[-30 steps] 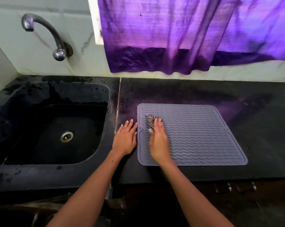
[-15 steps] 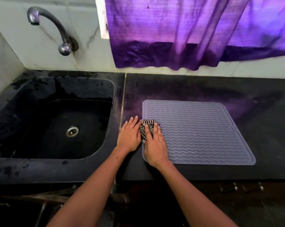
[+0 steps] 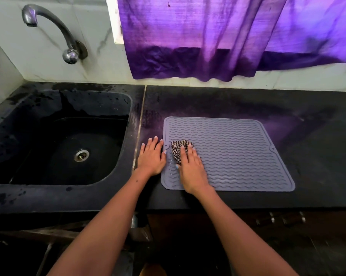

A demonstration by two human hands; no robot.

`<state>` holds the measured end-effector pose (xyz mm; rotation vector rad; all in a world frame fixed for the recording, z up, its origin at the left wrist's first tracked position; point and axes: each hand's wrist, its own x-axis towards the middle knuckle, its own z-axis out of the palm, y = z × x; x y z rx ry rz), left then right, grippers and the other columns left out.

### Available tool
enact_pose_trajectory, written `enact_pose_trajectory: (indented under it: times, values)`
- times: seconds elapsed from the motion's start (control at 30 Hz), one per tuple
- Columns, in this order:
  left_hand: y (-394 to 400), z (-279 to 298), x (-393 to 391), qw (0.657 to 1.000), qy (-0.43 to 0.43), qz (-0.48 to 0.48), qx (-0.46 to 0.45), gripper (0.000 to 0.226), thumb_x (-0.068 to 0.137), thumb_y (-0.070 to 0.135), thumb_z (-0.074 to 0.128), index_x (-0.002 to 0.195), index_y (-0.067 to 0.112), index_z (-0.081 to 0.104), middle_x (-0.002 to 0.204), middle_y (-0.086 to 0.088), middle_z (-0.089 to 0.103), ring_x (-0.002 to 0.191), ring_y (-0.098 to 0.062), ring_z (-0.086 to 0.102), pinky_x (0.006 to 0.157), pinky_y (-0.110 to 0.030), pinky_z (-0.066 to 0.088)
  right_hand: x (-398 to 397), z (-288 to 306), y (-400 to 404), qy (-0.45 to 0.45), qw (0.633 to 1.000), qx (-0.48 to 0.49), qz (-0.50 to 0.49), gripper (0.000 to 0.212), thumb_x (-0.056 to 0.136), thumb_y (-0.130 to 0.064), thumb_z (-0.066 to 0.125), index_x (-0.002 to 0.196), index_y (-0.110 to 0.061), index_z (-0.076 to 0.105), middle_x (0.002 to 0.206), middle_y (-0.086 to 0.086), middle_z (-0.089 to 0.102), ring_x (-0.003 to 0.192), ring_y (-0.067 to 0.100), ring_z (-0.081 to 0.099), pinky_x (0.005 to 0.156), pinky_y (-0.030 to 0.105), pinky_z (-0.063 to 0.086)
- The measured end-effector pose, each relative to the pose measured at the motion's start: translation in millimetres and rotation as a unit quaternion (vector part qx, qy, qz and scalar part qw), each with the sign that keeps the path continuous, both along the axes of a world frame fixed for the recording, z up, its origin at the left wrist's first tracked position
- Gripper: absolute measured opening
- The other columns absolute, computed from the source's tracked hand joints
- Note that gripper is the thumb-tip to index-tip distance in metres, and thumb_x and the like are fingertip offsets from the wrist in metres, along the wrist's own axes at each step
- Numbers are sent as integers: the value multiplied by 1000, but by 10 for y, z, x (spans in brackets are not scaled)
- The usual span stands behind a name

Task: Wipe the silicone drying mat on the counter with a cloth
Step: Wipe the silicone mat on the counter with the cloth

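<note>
Your right hand (image 3: 191, 168) lies flat, fingers (image 3: 188, 151) straight, pressing the checked cloth (image 3: 178, 149) onto the left part of the silicone mat (image 3: 237, 152), close to its left edge. Your left hand (image 3: 151, 156) rests flat on the dark worktop (image 3: 317, 156), fingers extended, just beside that edge. The mat surface to the right of the cloth is uncovered. The sink (image 3: 6, 198) sits to the left; the tap (image 3: 68, 46) and purple curtain (image 3: 208, 36) stand behind.

Most of the mat (image 3: 237, 156) lies bare right of the hands; the curtain (image 3: 218, 46) hangs well behind.
</note>
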<state>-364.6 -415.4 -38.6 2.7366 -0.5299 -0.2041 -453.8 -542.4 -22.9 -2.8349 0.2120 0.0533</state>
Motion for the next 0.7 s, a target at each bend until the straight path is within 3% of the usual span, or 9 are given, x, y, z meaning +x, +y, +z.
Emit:
enact_pose_trajectory:
  times: [0.2, 0.4, 0.5, 0.57, 0.6, 0.63, 0.7]
  values:
    - [-106, -47, -82, 999, -18, 35, 25, 52, 100, 31, 21, 149, 15, 11, 158, -5, 4, 145, -21, -2, 116, -41, -6, 27, -51, -62, 37, 998, 27, 30, 63, 100, -39, 26, 150, -18, -6, 155, 13, -22, 145, 26, -18, 117, 37, -6]
    - [-123, -126, -156, 995, -64, 63, 32, 51, 100, 31, 19, 149, 18, 11, 158, -1, 5, 145, -17, -1, 117, -38, -5, 37, -59, -111, 27, 997, 50, 50, 61, 101, -33, 30, 150, -18, -3, 156, 11, -19, 145, 25, -16, 117, 34, -6]
    - [-127, -128, -154, 995, -69, 68, 26, 51, 100, 32, 20, 149, 19, 15, 158, 0, 8, 145, -15, 0, 117, -37, -5, 80, -1, -202, -9, 975, 220, 12, 54, 100, -18, 36, 150, -16, 15, 159, 6, 0, 147, 20, -1, 117, 27, 2]
    - [-124, -133, -157, 995, -69, 69, 18, 51, 99, 33, 20, 148, 19, 17, 158, 0, 9, 145, -15, 2, 118, -37, -3, 97, 139, -316, -38, 914, 396, -82, 48, 99, -10, 38, 146, -13, 28, 157, 5, 20, 144, 19, 19, 115, 24, 16]
    - [-124, -130, -163, 995, -70, 69, 13, 52, 99, 34, 19, 148, 19, 18, 157, 0, 11, 145, -15, 3, 118, -37, -2, 98, 208, -398, -61, 887, 440, -125, 47, 99, -9, 38, 145, -13, 32, 155, 4, 25, 142, 20, 25, 113, 24, 21]
    - [-121, -131, -168, 995, -72, 69, 6, 54, 97, 36, 16, 148, 19, 20, 157, 0, 12, 145, -15, 4, 118, -37, -1, 88, 269, -485, -84, 883, 437, -147, 47, 98, -8, 38, 145, -13, 32, 155, 3, 26, 142, 20, 27, 114, 26, 22]
    - [-123, -121, -178, 994, -78, 73, -6, 62, 90, 40, 12, 147, 19, 23, 157, 0, 15, 145, -15, 7, 118, -38, 0, 17, 333, -643, -113, 926, 338, -125, 49, 99, -9, 37, 147, -12, 26, 157, 2, 16, 145, 18, 17, 117, 28, 13]
